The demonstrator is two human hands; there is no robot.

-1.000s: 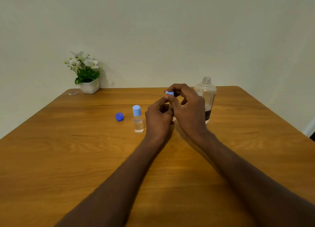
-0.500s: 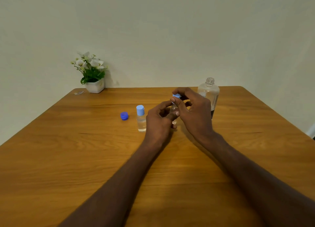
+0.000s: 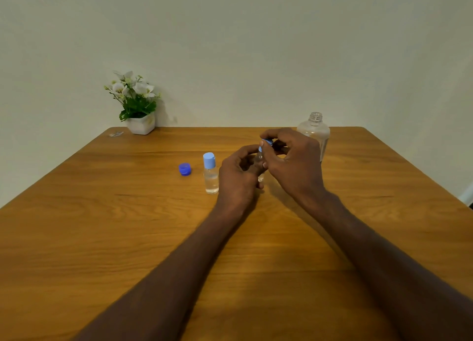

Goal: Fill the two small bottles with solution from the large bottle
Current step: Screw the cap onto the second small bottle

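On the wooden table, left hand still grips the small bottle; right hand pinches its light-blue cap, apparently lower than before, large bottle at two o'clock.

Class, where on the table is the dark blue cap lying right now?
In the head view, the dark blue cap lies on the table left of centre, just left of the capped small bottle.
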